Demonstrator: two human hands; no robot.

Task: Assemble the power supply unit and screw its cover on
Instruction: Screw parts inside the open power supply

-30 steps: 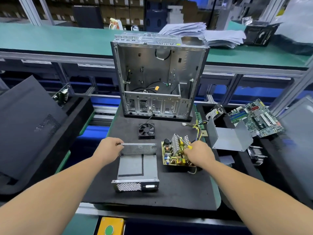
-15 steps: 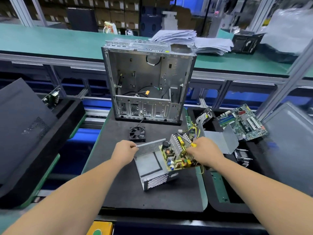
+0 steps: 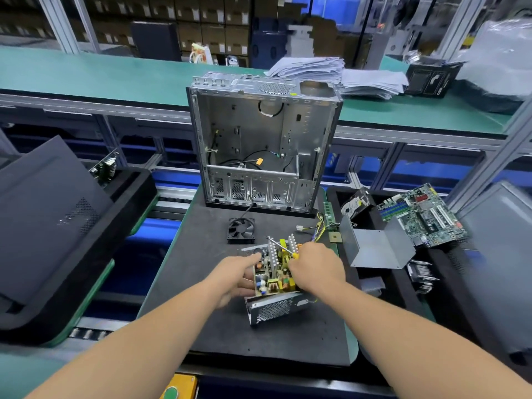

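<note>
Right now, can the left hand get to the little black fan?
Probably yes. The fan lies in the open on the black mat, just beyond the left hand, with nothing between them. But that hand is busy steadying the power supply case.

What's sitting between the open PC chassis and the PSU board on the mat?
Head view: a small black fan lies on the mat between the chassis and the PSU board, its lead running back to the chassis.

Both forearms extended forward; left hand [image 3: 240, 276] fingers loosely curled, right hand [image 3: 316, 267] fisted.
</note>
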